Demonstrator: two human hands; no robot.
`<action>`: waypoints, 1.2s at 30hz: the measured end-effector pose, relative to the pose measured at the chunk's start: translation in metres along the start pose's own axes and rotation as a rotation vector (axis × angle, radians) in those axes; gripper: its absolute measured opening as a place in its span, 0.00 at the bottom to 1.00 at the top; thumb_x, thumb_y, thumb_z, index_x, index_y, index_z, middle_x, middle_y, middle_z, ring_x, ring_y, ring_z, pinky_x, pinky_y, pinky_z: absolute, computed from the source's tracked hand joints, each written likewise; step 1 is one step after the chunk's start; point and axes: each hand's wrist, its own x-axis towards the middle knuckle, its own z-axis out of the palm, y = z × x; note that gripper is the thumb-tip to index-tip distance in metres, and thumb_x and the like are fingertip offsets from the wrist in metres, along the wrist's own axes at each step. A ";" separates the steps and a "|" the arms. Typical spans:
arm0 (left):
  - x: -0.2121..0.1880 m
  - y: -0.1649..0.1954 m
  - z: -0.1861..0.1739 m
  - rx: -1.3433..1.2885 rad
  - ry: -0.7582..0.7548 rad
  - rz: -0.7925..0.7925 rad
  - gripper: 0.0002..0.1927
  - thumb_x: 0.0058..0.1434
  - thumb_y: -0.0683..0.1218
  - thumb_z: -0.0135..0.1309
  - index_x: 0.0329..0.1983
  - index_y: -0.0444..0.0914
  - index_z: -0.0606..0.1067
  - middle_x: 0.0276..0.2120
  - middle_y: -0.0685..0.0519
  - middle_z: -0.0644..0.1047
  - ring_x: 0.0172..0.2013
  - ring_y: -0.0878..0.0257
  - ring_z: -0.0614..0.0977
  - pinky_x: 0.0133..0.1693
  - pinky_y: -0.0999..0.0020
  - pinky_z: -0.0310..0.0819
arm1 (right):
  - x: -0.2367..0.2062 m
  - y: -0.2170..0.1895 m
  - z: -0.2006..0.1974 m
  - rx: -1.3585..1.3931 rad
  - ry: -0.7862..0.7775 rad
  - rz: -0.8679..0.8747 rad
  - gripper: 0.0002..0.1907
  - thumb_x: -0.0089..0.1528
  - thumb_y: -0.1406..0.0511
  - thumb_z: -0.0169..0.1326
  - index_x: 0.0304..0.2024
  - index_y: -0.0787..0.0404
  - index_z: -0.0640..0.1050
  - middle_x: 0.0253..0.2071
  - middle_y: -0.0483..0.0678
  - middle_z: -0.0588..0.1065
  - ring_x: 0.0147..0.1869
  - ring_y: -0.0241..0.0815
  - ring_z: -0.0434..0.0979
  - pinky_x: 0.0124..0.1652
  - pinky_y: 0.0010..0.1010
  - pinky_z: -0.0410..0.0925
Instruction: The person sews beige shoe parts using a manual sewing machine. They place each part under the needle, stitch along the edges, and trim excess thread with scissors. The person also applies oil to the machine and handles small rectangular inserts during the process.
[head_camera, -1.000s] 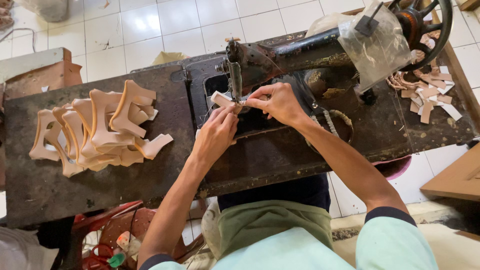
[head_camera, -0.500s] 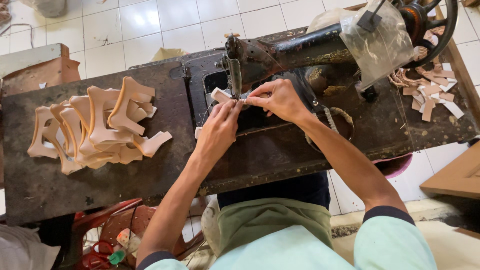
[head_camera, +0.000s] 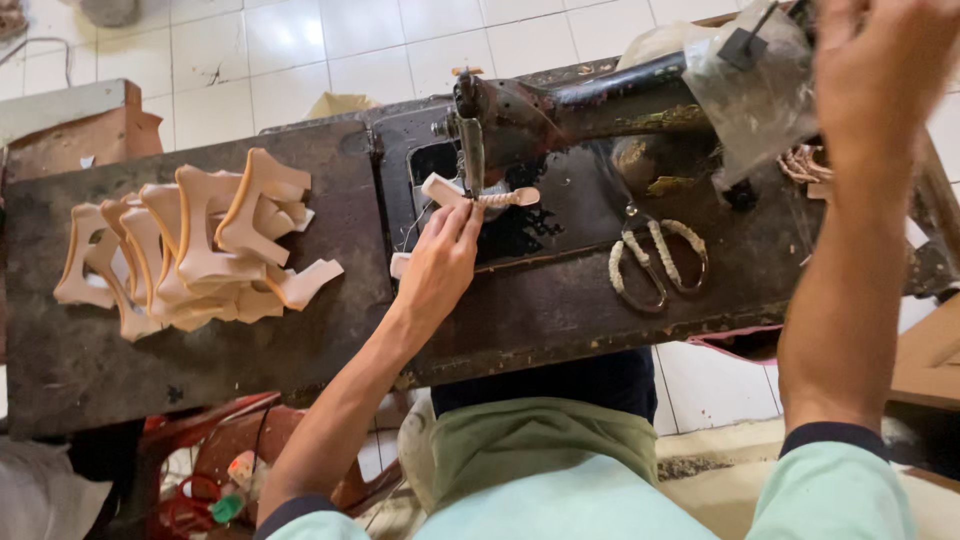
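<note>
Left hand (head_camera: 440, 265) is flat-ish on the sewing machine (head_camera: 560, 110) bed, fingertips pressing a small tan strap piece (head_camera: 480, 195) right under the needle, not really gripping, just pinning it down. Right hand (head_camera: 880, 70) is up at the bench's far right corner by the handwheel; can't tell what it's got hold of. Scissors (head_camera: 655, 255) lie on the bench between the arms, and a pile of tan cutouts (head_camera: 190, 250) sits toward the left end.

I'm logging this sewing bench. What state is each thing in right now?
left hand: pressing the tan piece flat
tan piece: lying under the needle
right hand: raised at the machine's right end
scissors: lying closed, untouched
cut pieces: stacked in a loose pile
</note>
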 end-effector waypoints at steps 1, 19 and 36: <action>0.000 0.000 0.000 0.038 -0.010 0.007 0.25 0.60 0.36 0.51 0.62 0.23 0.72 0.55 0.39 0.72 0.57 0.47 0.73 0.61 0.58 0.68 | -0.009 0.005 0.004 -0.005 -0.047 0.022 0.10 0.74 0.67 0.52 0.46 0.70 0.77 0.39 0.60 0.77 0.44 0.62 0.78 0.42 0.45 0.71; 0.002 0.000 0.000 -0.022 -0.030 -0.001 0.26 0.58 0.35 0.53 0.61 0.23 0.71 0.55 0.40 0.72 0.58 0.47 0.73 0.61 0.59 0.69 | -0.049 -0.109 -0.045 0.565 0.411 0.162 0.12 0.73 0.72 0.48 0.57 0.75 0.69 0.37 0.53 0.77 0.33 0.43 0.77 0.32 0.32 0.69; 0.005 -0.017 -0.014 0.000 -0.110 0.086 0.28 0.56 0.37 0.55 0.62 0.26 0.72 0.55 0.44 0.73 0.56 0.50 0.72 0.60 0.61 0.69 | -0.031 -0.233 0.077 0.758 -0.955 0.079 0.13 0.62 0.61 0.64 0.49 0.52 0.83 0.41 0.45 0.82 0.40 0.41 0.82 0.40 0.35 0.73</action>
